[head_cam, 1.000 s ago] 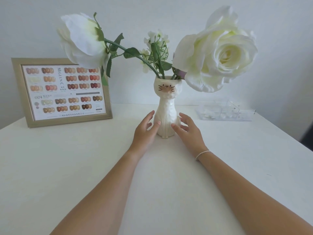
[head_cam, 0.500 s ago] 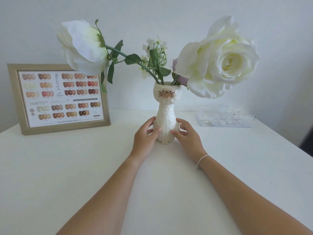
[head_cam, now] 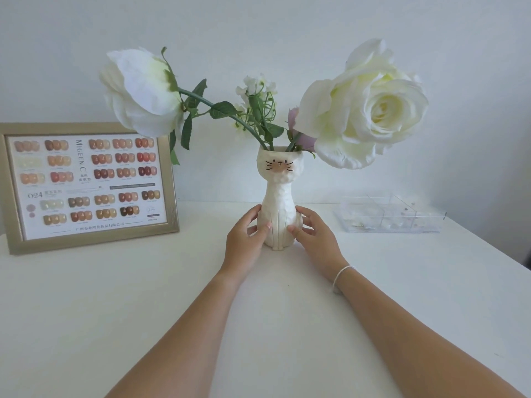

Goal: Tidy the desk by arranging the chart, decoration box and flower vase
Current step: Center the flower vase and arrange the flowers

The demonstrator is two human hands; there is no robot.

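A white cat-shaped flower vase (head_cam: 278,193) stands upright mid-desk with large white roses (head_cam: 370,107) leaning out to both sides. My left hand (head_cam: 244,242) wraps its left flank and my right hand (head_cam: 314,239) its right flank, fingers and thumbs pressed on the body. A gold-framed nail colour chart (head_cam: 86,182) leans against the wall at the far left. A clear plastic decoration box (head_cam: 390,215) with compartments lies at the far right.
The white desk (head_cam: 115,297) meets a plain white wall behind. Its right edge runs diagonally at the right side of the view, with a dark gap beyond it.
Both hands have closed in from beside the vase base and now grip its body. The view has tilted up slightly.
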